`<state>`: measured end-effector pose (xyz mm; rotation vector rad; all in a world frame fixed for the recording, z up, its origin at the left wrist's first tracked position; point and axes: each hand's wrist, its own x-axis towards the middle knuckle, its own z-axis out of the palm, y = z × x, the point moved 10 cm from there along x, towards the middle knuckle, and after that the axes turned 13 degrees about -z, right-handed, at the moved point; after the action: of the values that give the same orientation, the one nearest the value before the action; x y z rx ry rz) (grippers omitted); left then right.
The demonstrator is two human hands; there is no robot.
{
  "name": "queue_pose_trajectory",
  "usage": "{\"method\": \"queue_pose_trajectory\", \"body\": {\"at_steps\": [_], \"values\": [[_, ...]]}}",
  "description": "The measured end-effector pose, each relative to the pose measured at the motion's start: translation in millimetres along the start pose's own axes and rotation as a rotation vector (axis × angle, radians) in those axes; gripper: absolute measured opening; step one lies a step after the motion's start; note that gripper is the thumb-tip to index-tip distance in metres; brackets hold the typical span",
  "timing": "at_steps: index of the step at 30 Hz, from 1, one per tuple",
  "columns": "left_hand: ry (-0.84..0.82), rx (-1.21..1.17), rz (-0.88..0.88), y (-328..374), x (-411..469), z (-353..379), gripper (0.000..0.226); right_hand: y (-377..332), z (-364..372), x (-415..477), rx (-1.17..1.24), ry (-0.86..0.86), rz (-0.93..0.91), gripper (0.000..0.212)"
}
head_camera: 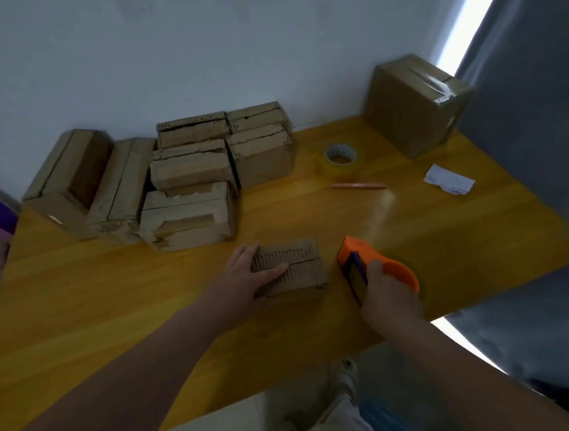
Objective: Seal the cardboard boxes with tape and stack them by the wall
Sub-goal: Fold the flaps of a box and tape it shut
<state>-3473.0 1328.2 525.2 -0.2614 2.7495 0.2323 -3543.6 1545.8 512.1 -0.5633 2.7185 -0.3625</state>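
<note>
the yellow wooden table (446, 237) runs out to the wall, where a pile of brown boxes (192, 174) sits at the far left and one large taped box (410, 105) stands in the far right corner. near the front edge lies the small box (293, 268) being worked on, well apart from the pile. the left hand (247, 275) clasps its left end, thumb over the top and fingers round the far side, pinning it down. the orange tape dispenser (363, 257) sits just beside the box's right end, and the right hand (388, 295) is wrapped round its handle. the flap seam seems to run left to right, so i reckon the dispenser must come in from the right, moving leftward along that line toward the holding hand. a spare tape roll (341, 157) and a pink pen (358, 186) lie further back.
</note>
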Motion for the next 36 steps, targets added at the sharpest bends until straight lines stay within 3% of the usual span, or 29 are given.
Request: {"method": "queue_pose_trajectory", "body": {"at_steps": [4, 6, 10, 12, 17, 21, 25, 28, 31, 33, 36], "values": [[-0.033, 0.012, 0.041, -0.9, -1.1, 0.7, 0.066, -2.0, -44.9, 7.2, 0.493, 0.273, 0.031, 0.022], [-0.044, 0.007, 0.050, -1.2, 0.4, -1.1, 0.067, -10.8, -70.0, 8.1, 0.668, 0.358, 0.018, 0.032], [-0.057, -0.038, 0.076, -2.8, 0.4, -6.4, 0.070, -53.6, -105.4, 9.3, 0.723, 0.298, -0.167, 0.074], [-0.060, -0.059, 0.090, -4.3, -1.1, -7.5, 0.069, -77.5, -110.3, 10.9, 0.747, 0.194, -0.256, 0.081], [-0.030, -0.116, 0.149, -11.7, -3.4, -8.5, 0.062, -133.7, -92.7, 19.4, 0.633, -0.060, -0.498, 0.072], [-0.008, -0.159, 0.161, -14.4, -7.3, -9.8, 0.059, -145.6, -96.0, 26.9, 0.487, -0.043, -0.584, 0.061], [0.019, -0.169, 0.122, -11.9, -9.7, -12.5, 0.057, -144.6, -97.1, 32.1, 0.171, -0.066, -0.651, 0.072], [0.028, -0.232, 0.093, -12.4, -13.6, -17.6, 0.054, -139.0, -92.8, 33.7, 0.102, -0.079, -0.627, 0.074], [0.113, -0.471, -0.007, -23.2, -13.0, -35.4, 0.032, -135.3, -90.4, 34.1, 0.123, -0.077, -0.628, 0.076], [0.143, -0.897, -0.283, -49.5, -12.3, -41.9, 0.022, -133.7, -91.0, 32.4, 0.152, -0.068, -0.635, 0.075], [-0.109, -1.641, -0.546, -53.8, -14.8, -23.9, 0.034, -132.6, -92.9, 28.8, 0.172, -0.046, -0.655, 0.075]]}}
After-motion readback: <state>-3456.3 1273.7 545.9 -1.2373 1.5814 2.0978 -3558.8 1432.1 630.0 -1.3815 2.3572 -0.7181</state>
